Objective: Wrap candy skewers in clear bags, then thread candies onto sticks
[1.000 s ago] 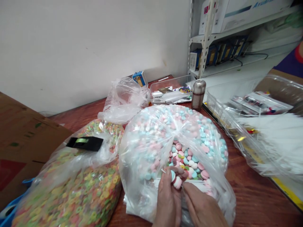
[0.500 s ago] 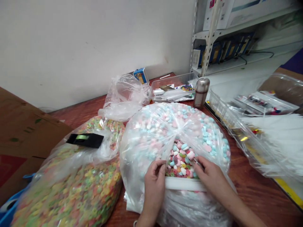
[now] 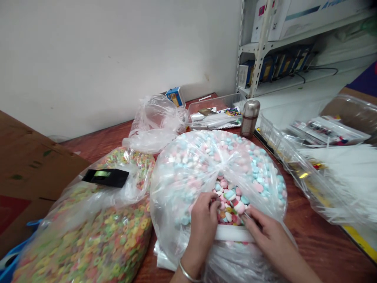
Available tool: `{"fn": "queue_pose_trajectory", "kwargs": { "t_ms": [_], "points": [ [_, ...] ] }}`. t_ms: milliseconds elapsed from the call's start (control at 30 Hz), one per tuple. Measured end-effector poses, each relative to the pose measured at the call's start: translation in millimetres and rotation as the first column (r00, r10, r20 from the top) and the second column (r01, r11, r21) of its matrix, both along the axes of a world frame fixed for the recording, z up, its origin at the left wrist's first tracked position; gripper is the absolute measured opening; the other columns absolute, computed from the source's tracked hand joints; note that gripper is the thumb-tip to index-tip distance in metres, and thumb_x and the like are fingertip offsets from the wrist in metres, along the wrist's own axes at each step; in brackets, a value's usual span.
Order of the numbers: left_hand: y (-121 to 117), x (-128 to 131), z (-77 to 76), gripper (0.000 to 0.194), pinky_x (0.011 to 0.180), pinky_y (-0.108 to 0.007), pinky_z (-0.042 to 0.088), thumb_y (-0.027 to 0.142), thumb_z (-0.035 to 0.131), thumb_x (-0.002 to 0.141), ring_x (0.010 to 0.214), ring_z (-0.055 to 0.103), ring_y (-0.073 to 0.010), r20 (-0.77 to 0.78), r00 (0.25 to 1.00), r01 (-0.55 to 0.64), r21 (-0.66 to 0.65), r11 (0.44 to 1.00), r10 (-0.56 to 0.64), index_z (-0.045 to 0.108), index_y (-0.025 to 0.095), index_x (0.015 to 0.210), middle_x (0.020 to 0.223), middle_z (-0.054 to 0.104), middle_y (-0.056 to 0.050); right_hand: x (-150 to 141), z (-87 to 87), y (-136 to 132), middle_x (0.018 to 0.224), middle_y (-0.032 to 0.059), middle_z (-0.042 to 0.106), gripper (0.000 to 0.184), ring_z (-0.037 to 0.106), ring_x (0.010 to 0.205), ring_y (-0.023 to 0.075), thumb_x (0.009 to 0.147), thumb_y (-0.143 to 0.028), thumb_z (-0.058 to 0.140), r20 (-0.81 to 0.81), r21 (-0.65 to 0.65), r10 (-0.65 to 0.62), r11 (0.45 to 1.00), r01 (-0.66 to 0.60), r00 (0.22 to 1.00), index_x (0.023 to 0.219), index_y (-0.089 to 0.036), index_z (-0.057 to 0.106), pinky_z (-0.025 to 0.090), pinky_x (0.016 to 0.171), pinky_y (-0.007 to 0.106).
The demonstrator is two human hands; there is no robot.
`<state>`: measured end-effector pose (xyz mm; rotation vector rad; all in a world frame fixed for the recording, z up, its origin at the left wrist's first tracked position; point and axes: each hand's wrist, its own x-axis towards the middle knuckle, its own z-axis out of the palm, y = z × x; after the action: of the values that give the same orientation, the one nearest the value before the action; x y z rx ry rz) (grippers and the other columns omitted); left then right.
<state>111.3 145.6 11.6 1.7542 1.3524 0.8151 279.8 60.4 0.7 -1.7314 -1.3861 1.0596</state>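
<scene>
A small clear packet of mixed candies (image 3: 228, 217), with a white strip along its near edge, rests on a large clear bag of pastel candies (image 3: 182, 173). Curled at the packet's left edge, my left hand (image 3: 204, 216) has thumb and fingers closed there; the exact grip is partly hidden. My right hand (image 3: 265, 232) pinches the packet's right edge beside a pink candy. Pink, white and blue pieces lie over small coloured rings inside. The big bag is gathered into a twist just beyond the packet.
To the left lies a big bag of ring-shaped candies (image 3: 88, 239) with a black item (image 3: 106, 177) on top. A metal flask (image 3: 250, 118), a clear tray (image 3: 218, 125) and crumpled plastic (image 3: 159, 122) stand behind. Right is a clear bin (image 3: 288, 169); left, a cardboard box (image 3: 35, 161).
My left hand has shifted right and slightly up, its fingers now over the packet's left side. The packet and my right hand have moved slightly to the right and down.
</scene>
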Motion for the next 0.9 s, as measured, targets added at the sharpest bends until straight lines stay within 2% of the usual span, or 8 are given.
{"fn": "queue_pose_trajectory", "kwargs": {
  "t_ms": [33, 100, 200, 333, 533, 733, 833, 900],
  "points": [
    [0.1, -2.1, 0.8, 0.016, 0.079, -0.033, 0.05, 0.016, 0.057, 0.085, 0.084, 0.064, -0.0198, 0.134, 0.99, -0.032, -0.113, 0.993, 0.048, 0.069, 0.02, 0.095, 0.087, 0.068, -0.005, 1.3, 0.0, -5.0, 0.077, 0.0011, 0.065, 0.036, 0.06, 0.076, 0.019, 0.095, -0.048, 0.039, 0.016, 0.006, 0.013, 1.0, -0.013, 1.0, 0.077, -0.022, 0.057, 0.044, 0.066, 0.024],
    [-0.7, -5.1, 2.4, 0.016, 0.072, -0.03, 0.052, 0.024, 0.062, 0.084, 0.076, 0.065, -0.0177, 0.375, 0.911, -0.029, -0.354, 0.935, 0.171, 0.069, 0.018, 0.098, 0.083, 0.069, -0.004, 2.3, -0.3, -14.0, 0.076, 0.0012, 0.066, 0.037, 0.062, 0.075, 0.0188, 0.096, -0.047, 0.038, 0.058, 0.02, 0.042, 0.999, -0.043, 0.997, 0.076, -0.023, 0.058, 0.045, 0.066, 0.023],
    [-3.8, -6.0, 4.8, 0.023, 0.069, -0.026, 0.053, 0.03, 0.073, 0.078, 0.07, 0.065, -0.014, 0.539, 0.782, 0.011, -0.515, 0.857, 0.314, 0.07, 0.016, 0.095, 0.085, 0.069, -0.004, 0.5, -0.4, -22.6, 0.081, 0.0021, 0.069, 0.035, 0.064, 0.076, 0.0184, 0.097, -0.043, 0.037, 0.098, 0.055, 0.084, 0.994, -0.09, 0.992, 0.081, -0.023, 0.062, 0.046, 0.067, 0.022],
    [-8.8, -5.3, 6.3, 0.023, 0.068, -0.023, 0.053, 0.029, 0.078, 0.073, 0.07, 0.065, -0.013, 0.596, 0.736, 0.045, -0.515, 0.856, 0.321, 0.073, 0.017, 0.092, 0.079, 0.07, -0.002, -2.1, 1.3, -25.1, 0.081, 0.0024, 0.07, 0.034, 0.065, 0.075, 0.0184, 0.097, -0.04, 0.037, 0.147, 0.049, 0.103, 0.993, -0.111, 0.984, 0.081, -0.023, 0.062, 0.047, 0.067, 0.023],
    [-10.8, -6.4, 2.9, 0.023, 0.072, -0.023, 0.051, 0.026, 0.079, 0.074, 0.075, 0.064, -0.0131, 0.605, 0.749, 0.107, -0.512, 0.852, 0.27, 0.074, 0.016, 0.094, 0.083, 0.072, -0.005, -2.1, 6.5, -22.8, 0.079, 0.0028, 0.069, 0.034, 0.064, 0.074, 0.0182, 0.097, -0.037, 0.037, 0.15, 0.053, 0.117, 0.991, -0.126, 0.982, 0.08, -0.022, 0.063, 0.046, 0.067, 0.023],
    [-19.2, 5.8, 3.6, 0.024, 0.076, -0.028, 0.051, 0.027, 0.079, 0.074, 0.081, 0.064, -0.016, 0.738, 0.578, 0.239, -0.562, 0.792, 0.349, 0.071, 0.016, 0.094, 0.088, 0.068, -0.004, -17.4, 1.9, -21.8, 0.076, 0.0028, 0.066, 0.038, 0.061, 0.071, 0.0178, 0.099, -0.041, 0.034, 0.063, 0.099, 0.025, 0.995, -0.032, 0.998, 0.079, -0.021, 0.061, 0.046, 0.066, 0.024],
    [-22.3, 10.4, 10.2, 0.022, 0.08, -0.03, 0.051, 0.028, 0.077, 0.077, 0.087, 0.065, -0.018, 0.779, 0.504, 0.287, -0.558, 0.778, 0.373, 0.069, 0.016, 0.093, 0.094, 0.069, -0.006, -23.2, 0.1, -19.8, 0.085, 0.0054, 0.067, 0.037, 0.062, 0.081, 0.0196, 0.099, -0.039, 0.033, 0.035, 0.152, 0.008, 0.988, -0.013, 0.999, 0.085, -0.022, 0.063, 0.048, 0.075, 0.027],
    [-23.3, 11.5, 15.6, 0.019, 0.08, -0.031, 0.051, 0.029, 0.072, 0.081, 0.09, 0.065, -0.0192, 0.786, 0.494, 0.292, -0.553, 0.781, 0.372, 0.068, 0.017, 0.095, 0.099, 0.069, -0.008, -23.4, -0.2, -19.0, 0.095, 0.0074, 0.068, 0.035, 0.063, 0.09, 0.0215, 0.099, -0.037, 0.034, 0.046, 0.166, 0.052, 0.984, -0.059, 0.998, 0.097, -0.023, 0.065, 0.049, 0.081, 0.029]
  ]
}}
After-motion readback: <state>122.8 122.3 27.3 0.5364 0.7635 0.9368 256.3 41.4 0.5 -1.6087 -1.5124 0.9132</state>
